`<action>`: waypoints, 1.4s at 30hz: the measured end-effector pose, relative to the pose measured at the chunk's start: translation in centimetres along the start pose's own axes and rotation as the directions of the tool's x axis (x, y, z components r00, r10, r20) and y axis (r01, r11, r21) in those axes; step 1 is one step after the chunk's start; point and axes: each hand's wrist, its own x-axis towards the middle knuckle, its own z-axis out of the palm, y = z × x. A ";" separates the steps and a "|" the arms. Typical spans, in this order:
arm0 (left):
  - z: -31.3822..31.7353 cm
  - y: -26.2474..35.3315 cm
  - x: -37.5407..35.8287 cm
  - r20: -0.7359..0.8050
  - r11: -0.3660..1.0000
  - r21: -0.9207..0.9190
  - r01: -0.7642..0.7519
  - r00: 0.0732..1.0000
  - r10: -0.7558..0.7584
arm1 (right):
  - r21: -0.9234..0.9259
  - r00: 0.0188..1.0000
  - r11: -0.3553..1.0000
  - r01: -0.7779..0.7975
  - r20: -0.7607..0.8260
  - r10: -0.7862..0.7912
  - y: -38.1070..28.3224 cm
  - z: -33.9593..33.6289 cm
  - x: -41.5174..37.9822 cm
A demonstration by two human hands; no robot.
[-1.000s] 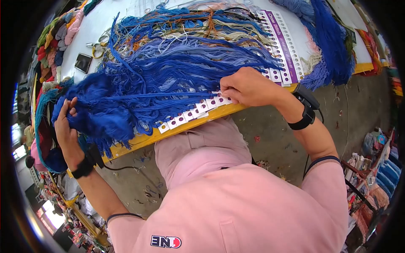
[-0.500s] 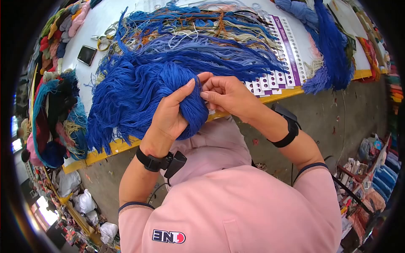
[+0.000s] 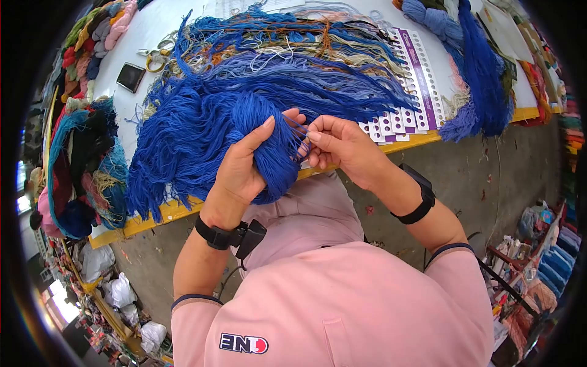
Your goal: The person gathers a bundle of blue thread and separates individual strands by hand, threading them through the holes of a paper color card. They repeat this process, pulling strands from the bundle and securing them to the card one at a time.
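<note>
A thick hank of royal blue thread (image 3: 189, 144) lies along the front of the table, its looped end near the edge. My left hand (image 3: 244, 159) is wrapped round that looped end, thumb on top and fingers behind it. Beside it, my right hand (image 3: 342, 147) pinches a few blue strands at the loop's right side, and they stretch taut between the two hands. Behind the hank, rows of cut threads (image 3: 293, 61) in blue, orange and cream hang from white hole-punched cards (image 3: 422, 79) with purple strips.
Scissors (image 3: 155, 61) and a black rectangular device (image 3: 130, 77) lie at the back left. Mixed skeins (image 3: 82, 165) hang over the left corner. Another blue hank (image 3: 483, 73) drapes over the yellow table edge (image 3: 526, 114) at right. White plastic bags (image 3: 120, 290) sit on the lower left.
My right hand has drawn slightly right and down from the loop, pulling a few blue strands out from it. My left hand keeps its grip, with little movement.
</note>
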 end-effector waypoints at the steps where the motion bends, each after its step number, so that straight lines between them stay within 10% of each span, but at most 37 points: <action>1: 0.1 0.0 0.0 -0.016 1.000 0.000 -0.001 1.000 0.001 | -0.002 1.000 1.000 0.008 -0.007 -0.008 0.0 0.0 0.0; 9: 1.2 -0.1 -0.6 -0.082 0.952 0.301 -0.061 0.993 0.089 | -0.093 0.998 0.995 0.042 -0.034 -0.046 -0.2 0.1 -0.3; 42: 0.8 -0.9 -0.5 -0.123 0.886 0.450 -0.114 0.974 0.188 | -0.091 0.995 0.996 0.021 -0.099 -0.030 -0.3 1.3 0.5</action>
